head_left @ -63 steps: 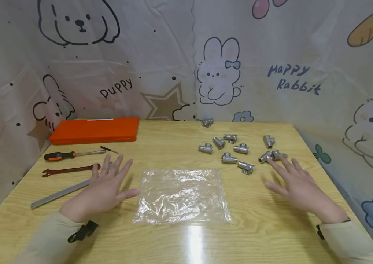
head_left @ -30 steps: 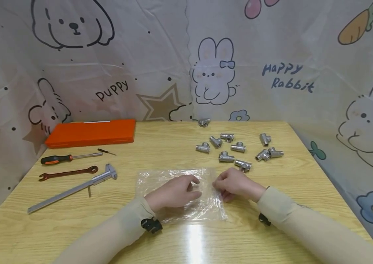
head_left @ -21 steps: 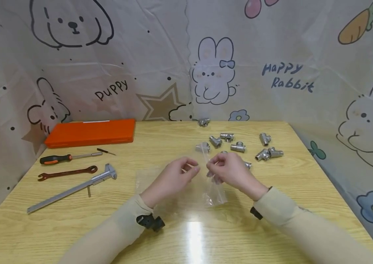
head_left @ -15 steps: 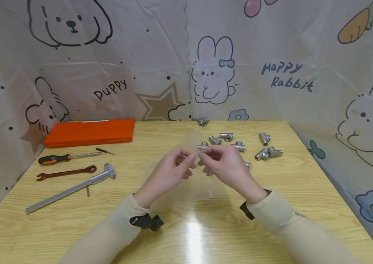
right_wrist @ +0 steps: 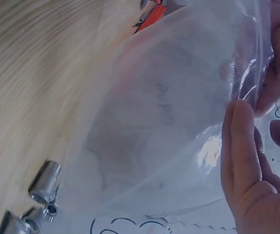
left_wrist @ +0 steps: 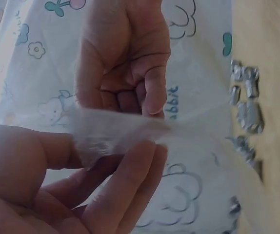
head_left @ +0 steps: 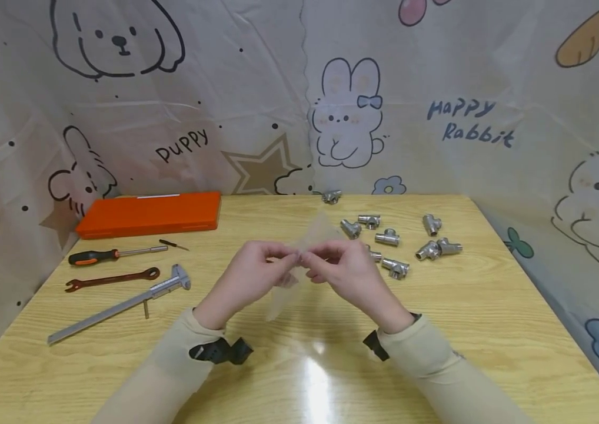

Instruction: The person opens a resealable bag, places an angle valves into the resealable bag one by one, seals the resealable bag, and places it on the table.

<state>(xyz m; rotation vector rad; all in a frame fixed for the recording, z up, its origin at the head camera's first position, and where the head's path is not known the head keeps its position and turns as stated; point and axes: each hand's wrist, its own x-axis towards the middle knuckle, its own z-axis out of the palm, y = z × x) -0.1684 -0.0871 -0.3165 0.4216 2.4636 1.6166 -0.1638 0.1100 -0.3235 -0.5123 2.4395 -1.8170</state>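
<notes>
A clear plastic bag [head_left: 320, 227] is lifted off the table and hangs between my two hands. My left hand [head_left: 249, 274] pinches its edge between thumb and fingers; the left wrist view shows the film [left_wrist: 101, 129] running between them. Close against it, my right hand [head_left: 352, 274] holds the same edge, fingertips meeting the left ones in the head view. In the right wrist view the bag's broad side [right_wrist: 145, 122] spreads out beyond the fingers [right_wrist: 245, 141]. Several metal tee pipe fittings [head_left: 387, 237] lie just past the right hand, one partly hidden behind it.
At the left lie a vernier caliper [head_left: 119, 306], a brown wrench [head_left: 114, 280], a screwdriver [head_left: 95, 257] and a tiny dark screwdriver [head_left: 172, 243]. An orange case [head_left: 151, 213] sits at the back left. A printed cloth [head_left: 257, 88] hangs behind the table.
Both hands, earlier spread apart, came together over the flat bag. The right hand lifted its edge, and the left hand now grips it too, with the bag up off the table.
</notes>
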